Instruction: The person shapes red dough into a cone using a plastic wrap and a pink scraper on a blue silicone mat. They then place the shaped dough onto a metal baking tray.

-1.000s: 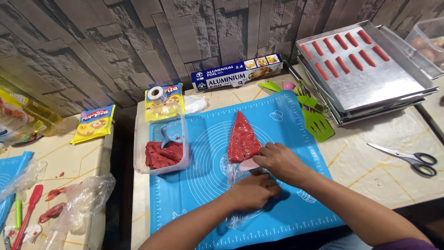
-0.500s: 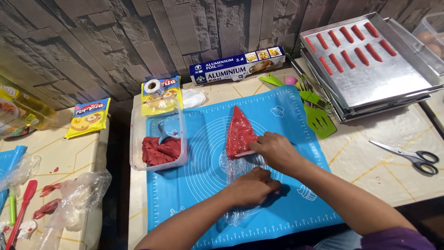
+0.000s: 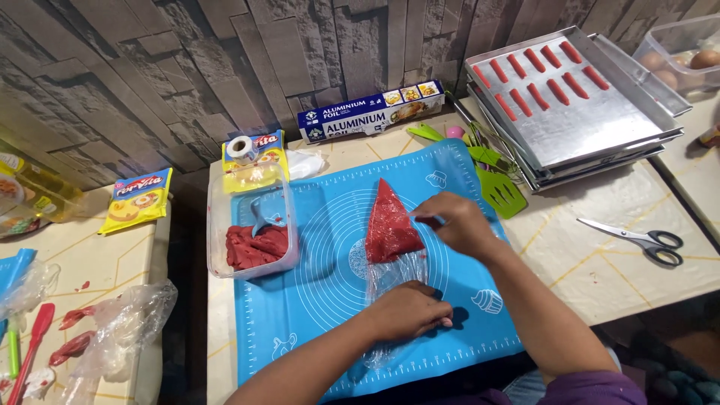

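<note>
Right fingers: your right hand (image 3: 454,221) pinches something thin and pale blue between narrow fingertips, right at the wide edge of the red filling; what it is, you cannot tell.
Left fingers: your left hand (image 3: 409,311) lies curled and flat, pressing down the empty clear tail of the piping bag (image 3: 390,247).
Bag: it lies between your two hands, red dough packed into a cone whose tip points away from you, beyond your right fingertips.
Under your fingers: the blue silicone mat (image 3: 315,300), both hands resting over it.
Left of your left fingers: a clear plastic tub (image 3: 251,225) with more red dough and a blue scraper inside, sitting on the mat's edge.
Beyond your right fingers: green spatulas (image 3: 495,176), then stacked metal trays (image 3: 592,127) carrying short red strips.
Right of your right hand: scissors (image 3: 637,240), well apart on the table.
Far side: a long foil box (image 3: 367,112) against the wall.
</note>
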